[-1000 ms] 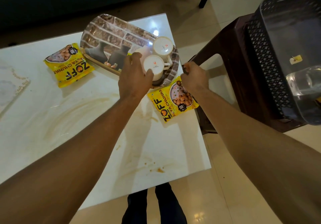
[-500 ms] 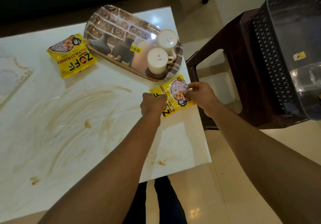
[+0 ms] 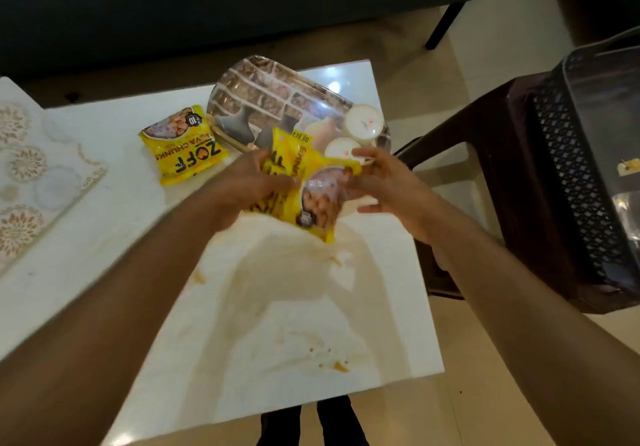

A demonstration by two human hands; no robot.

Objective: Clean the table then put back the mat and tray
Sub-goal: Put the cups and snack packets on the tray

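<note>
A white table (image 3: pixel 104 272) fills the middle of my frame, smeared with brownish stains, with a dark sofa along the top and a dark plastic chair (image 3: pixel 519 182) at the right edge. My left fingers (image 3: pixel 277 182) are curled onto the left side of a yellow snack packet (image 3: pixel 311 189), gripping it, and my right fingers (image 3: pixel 360 153) pinch its right edge; the left hand (image 3: pixel 242 186) is blurred, the right hand (image 3: pixel 391 186) clearer. Half a second ago that packet lay flat on the table near the right edge; now it is lifted clear of the surface, held just in front of the tray (image 3: pixel 263 92). The tray sits in the upper centre with two white cups (image 3: pixel 363 122) on it, a second yellow packet (image 3: pixel 183 144) lies just left of it, and the lace-patterned mat (image 3: pixel 31 175) rests at the left edge. I judge I am clearing loose items so the stains can be wiped; tray and second packet remain to be moved.
</note>
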